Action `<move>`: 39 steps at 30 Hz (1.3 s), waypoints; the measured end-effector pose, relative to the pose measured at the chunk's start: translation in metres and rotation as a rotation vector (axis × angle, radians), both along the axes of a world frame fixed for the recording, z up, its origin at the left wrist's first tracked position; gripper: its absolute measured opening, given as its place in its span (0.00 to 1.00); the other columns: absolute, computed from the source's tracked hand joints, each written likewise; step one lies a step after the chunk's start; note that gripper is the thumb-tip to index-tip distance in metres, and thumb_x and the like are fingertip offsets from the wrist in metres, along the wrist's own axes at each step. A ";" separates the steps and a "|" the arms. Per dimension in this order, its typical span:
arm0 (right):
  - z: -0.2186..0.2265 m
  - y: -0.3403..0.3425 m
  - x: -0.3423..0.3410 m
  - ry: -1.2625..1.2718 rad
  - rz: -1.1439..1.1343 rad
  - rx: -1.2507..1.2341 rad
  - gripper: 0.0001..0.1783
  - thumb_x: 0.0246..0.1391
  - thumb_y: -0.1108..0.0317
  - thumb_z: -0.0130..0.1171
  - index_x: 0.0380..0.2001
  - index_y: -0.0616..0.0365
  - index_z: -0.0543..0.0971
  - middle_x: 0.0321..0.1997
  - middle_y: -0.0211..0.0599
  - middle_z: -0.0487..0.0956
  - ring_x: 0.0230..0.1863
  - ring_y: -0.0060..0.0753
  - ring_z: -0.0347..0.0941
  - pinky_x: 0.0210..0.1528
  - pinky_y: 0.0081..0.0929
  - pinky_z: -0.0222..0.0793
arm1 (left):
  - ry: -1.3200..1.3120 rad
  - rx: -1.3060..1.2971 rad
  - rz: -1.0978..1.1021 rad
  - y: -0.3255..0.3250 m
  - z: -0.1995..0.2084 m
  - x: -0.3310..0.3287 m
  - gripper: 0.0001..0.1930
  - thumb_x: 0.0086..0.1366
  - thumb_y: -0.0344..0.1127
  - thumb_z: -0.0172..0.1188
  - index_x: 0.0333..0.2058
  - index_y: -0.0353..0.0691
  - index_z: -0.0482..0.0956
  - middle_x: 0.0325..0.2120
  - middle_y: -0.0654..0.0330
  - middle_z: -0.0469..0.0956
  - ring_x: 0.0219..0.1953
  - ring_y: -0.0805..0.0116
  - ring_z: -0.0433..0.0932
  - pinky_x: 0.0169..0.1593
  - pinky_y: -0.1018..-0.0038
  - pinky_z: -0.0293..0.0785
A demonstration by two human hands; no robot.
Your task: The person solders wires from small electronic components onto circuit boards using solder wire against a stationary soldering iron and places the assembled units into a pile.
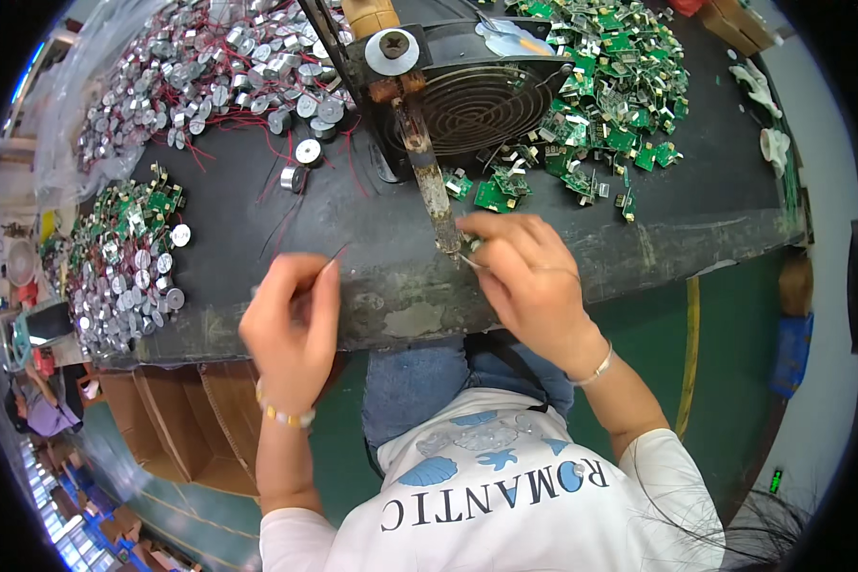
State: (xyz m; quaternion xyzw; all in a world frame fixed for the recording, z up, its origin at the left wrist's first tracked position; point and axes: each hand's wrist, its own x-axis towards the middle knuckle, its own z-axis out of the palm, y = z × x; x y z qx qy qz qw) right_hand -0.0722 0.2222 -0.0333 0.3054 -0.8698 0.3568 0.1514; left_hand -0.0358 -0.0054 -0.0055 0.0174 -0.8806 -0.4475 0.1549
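My left hand [291, 319] is closed above the bench's near edge, thumb and forefinger pinching a thin wire [339, 252] whose end sticks out past the fingertips. What lies deeper in that palm is hidden. Just right of a fixed soldering iron [433, 186], which slants down toward me with a worn, crusted tip, my right hand [534, 276] is closed too. Its fingertips hold a small green circuit board [473, 245] close beside the tip, mostly covered by the fingers. Whether board and tip touch, I cannot tell.
Behind the iron stands a black fan [477, 110]. Round silver parts with red wires [248, 71] are heaped at the back left, green circuit boards [620, 86] at the back right. Finished-looking boards with discs [129, 267] lie left. A cardboard box [176, 419] stands below the bench.
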 end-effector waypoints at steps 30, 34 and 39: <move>0.006 -0.005 0.013 -0.229 0.142 -0.541 0.07 0.44 0.80 0.58 0.20 0.61 0.71 0.35 0.45 0.80 0.33 0.33 0.76 0.32 0.24 0.72 | -0.279 0.918 -0.264 0.047 -0.010 0.005 0.04 0.63 0.21 0.55 0.35 0.32 0.70 0.38 0.58 0.74 0.32 0.82 0.68 0.35 0.84 0.65; 0.006 -0.005 0.007 -0.157 0.137 -0.528 0.06 0.42 0.81 0.59 0.20 0.62 0.72 0.35 0.44 0.80 0.33 0.34 0.76 0.32 0.25 0.72 | -0.260 0.968 -0.257 0.050 -0.009 0.001 0.03 0.63 0.20 0.55 0.34 0.32 0.70 0.38 0.57 0.74 0.31 0.83 0.69 0.33 0.86 0.66; 0.008 -0.007 0.004 -0.163 0.113 -0.550 0.06 0.41 0.81 0.60 0.20 0.61 0.73 0.34 0.43 0.79 0.33 0.35 0.76 0.33 0.26 0.73 | -0.232 0.984 -0.250 0.052 -0.010 -0.001 0.04 0.63 0.20 0.55 0.34 0.32 0.70 0.39 0.56 0.75 0.32 0.83 0.70 0.34 0.86 0.66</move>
